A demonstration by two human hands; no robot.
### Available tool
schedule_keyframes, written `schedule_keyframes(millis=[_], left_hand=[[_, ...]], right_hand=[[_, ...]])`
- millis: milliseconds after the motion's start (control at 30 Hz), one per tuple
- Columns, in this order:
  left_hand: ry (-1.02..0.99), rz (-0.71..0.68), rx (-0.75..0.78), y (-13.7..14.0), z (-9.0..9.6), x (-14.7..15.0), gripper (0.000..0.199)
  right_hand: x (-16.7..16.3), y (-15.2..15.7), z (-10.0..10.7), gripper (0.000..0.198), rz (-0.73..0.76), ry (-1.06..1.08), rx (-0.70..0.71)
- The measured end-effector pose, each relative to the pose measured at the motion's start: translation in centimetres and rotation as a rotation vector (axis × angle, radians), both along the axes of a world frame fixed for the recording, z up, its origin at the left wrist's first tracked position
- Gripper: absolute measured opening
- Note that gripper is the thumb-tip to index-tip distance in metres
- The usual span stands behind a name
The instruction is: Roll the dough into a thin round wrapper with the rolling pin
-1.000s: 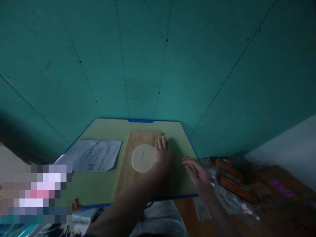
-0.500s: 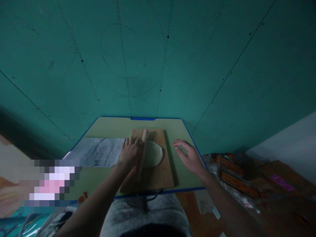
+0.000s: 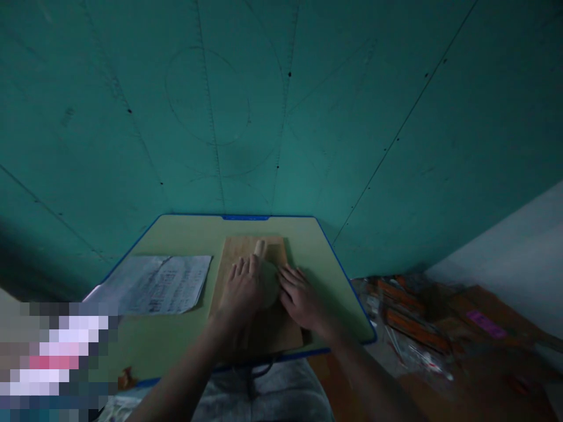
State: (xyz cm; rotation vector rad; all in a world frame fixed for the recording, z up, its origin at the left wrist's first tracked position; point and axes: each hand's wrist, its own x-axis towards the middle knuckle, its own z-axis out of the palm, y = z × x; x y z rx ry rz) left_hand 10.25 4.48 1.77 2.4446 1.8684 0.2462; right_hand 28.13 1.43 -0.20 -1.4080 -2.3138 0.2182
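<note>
A wooden rolling pin [image 3: 260, 248] lies lengthwise across a flat, pale round of dough [image 3: 270, 286] on a wooden board [image 3: 281, 334]. My left hand [image 3: 243, 288] rests over the middle of the pin, its fingers stretched forward rather than wrapped round it. That hand and wrist hide much of the pin. At the dough's right edge is my right hand [image 3: 302, 296], fingers extended and fingertips at the rim. Whether those fingertips press on the dough or only touch it, I cannot tell.
The board lies on a pale table [image 3: 189, 231] with a blue edge, against a green wall [image 3: 246, 117]. A printed sheet [image 3: 165, 284] lies left of the board. Cardboard boxes and plastic-wrapped items [image 3: 411, 322] are on the floor at right.
My right hand has come left, from beside the board to the dough's right edge. My left hand stays over the rolling pin. The whole view has shifted slightly.
</note>
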Motion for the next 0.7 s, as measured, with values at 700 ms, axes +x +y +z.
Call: schedule_keyframes(millis=[700], left_hand=[[0.081,-0.227,0.334,-5.1,-3.3,-4.5,0.056]], right_hand=[[4.3,0.7,3.9,0.053,0.012,0.011,-0.020]])
